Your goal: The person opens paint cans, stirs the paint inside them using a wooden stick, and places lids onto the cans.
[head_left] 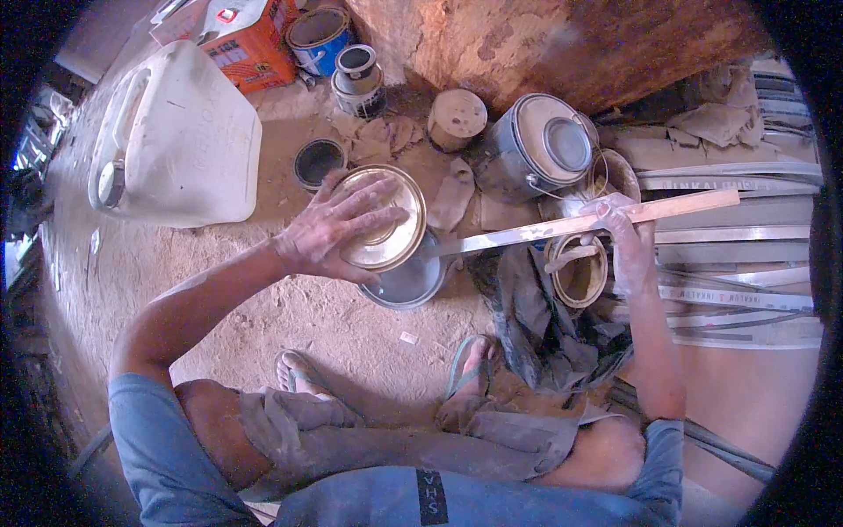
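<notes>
My left hand (347,224) lies with fingers spread over a round gold-coloured metal can (406,230), its thumb at the near edge. Partly beneath that can is a round container of grey material (404,285). My right hand (619,228) is closed round a long flat wooden stick (676,206), whose grey-smeared left end reaches the grey container's rim. Below the stick, near my right hand, stands an open can (580,272) with a light-coloured piece across its mouth. The inner side of my right palm is hidden.
A white jerrycan (189,140) stands at the left. Behind are an orange box (250,53), a blue can (319,39) and a large lidded can (544,145). Black plastic (544,325) lies in front of my right hand, with metal strips (738,237) at the right.
</notes>
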Motion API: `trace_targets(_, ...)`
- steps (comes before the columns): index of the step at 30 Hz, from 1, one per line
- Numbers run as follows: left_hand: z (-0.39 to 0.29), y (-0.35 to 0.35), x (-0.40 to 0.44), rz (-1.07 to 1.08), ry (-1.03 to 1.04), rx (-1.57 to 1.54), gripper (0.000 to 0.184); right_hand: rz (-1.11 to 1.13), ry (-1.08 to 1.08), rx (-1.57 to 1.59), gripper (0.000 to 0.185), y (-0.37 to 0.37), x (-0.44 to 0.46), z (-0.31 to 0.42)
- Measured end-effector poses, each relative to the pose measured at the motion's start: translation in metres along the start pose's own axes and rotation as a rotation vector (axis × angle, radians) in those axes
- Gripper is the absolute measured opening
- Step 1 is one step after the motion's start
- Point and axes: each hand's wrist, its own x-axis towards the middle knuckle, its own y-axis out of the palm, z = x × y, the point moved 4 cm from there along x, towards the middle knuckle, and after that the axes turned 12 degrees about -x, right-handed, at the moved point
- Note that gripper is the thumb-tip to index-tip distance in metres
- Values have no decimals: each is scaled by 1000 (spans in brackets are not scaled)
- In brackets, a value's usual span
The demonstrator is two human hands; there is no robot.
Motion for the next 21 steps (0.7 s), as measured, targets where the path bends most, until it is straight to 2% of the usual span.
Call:
trace_targets(3, -4, 9, -1, 0, 48, -2, 105, -80, 2, -30, 20, -11, -2, -2)
trace_targets(5, -12, 19, -1, 113, 9, -8, 102, -162, 33, 26, 20, -25, -2, -1)
trace_targets(8, -17, 36, -1, 147, 79, -21, 96, -222, -26, -4, 20, -48, -5, 4)
trace_targets(9, -16, 40, 0, 157, 105, -33, 99, -138, -25, 23, 18, -52, -7, 12)
trace_targets(10, -18, 42, 0, 151, 131, -25, 99, -162, -36, 14, 18, -55, -10, 10)
trace_targets(12, -21, 43, 1, 137, 82, -27, 98, -139, -65, 219, 17, -51, -16, -7)
trace_targets(15, -14, 54, -3, 186, 59, -25, 100, -171, 57, 90, 18, -34, -29, -20)
trace_targets(18, -14, 60, -7, 217, 36, -31, 103, -271, 62, 152, 20, -58, -35, -23)
trace_targets(21, -17, 63, -4, 295, -44, 17, 107, -414, 110, 67, 28, -84, -46, -15)
